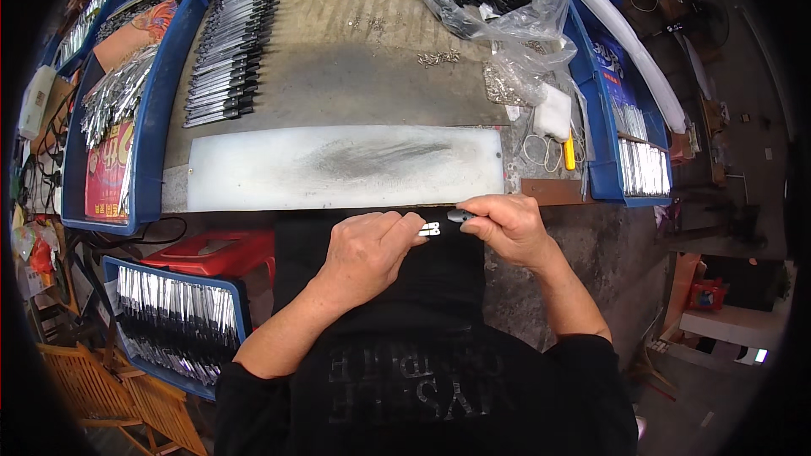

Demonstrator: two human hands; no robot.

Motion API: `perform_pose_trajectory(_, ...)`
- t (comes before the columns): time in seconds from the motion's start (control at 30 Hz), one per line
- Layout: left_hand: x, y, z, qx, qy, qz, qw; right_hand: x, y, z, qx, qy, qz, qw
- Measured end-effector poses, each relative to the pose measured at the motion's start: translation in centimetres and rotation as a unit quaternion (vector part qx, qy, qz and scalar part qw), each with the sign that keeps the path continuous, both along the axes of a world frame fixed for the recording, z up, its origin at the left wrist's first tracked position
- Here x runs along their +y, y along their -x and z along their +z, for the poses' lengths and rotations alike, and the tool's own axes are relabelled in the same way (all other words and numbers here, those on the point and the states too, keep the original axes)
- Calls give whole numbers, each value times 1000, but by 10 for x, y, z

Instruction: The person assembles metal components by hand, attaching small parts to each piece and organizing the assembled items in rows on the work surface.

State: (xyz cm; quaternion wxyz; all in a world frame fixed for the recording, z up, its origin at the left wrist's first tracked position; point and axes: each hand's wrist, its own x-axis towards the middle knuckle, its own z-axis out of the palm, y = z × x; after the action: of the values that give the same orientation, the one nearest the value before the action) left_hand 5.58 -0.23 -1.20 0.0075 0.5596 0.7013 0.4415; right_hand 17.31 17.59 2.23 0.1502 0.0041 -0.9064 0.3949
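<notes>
Both my hands are held in front of my body, just off the near edge of the table. My left hand (365, 247) is closed on a slim silver metal piece (430, 229), whose forked end with small holes sticks out past the thumb. Most of that piece is hidden in the fist. My right hand (509, 226) pinches a small dark grey, rounded piece (460, 215) between thumb and fingers. A narrow gap separates the two pieces. Beyond my hands lies a long white board (262, 167) with grey smudges in its middle.
A row of silver-and-black slim pieces (232, 42) lies at the far left. Blue bins (150, 143) of similar parts flank the table. Small metal bits (438, 57), a plastic bag (448, 21), a white block (552, 111) and a yellow-handled tool (568, 153) lie to the right.
</notes>
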Motion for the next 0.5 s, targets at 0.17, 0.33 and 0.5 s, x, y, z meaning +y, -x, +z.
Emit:
perform_pose_trajectory(0.17, -1, 0, -4, 23, 8, 10, 1000, -7, -2, -7, -11, 2, 11, 1000)
perform_pose_trajectory(0.33, -2, 0, -4, 33, 23, 10, 999, -10, -1, -8, -16, 9, 11, 1000)
perform_pose_trajectory(0.5, -2, -2, -3, 24, 26, -1, 999, -16, 1, -14, 16, 6, 25, 1000)
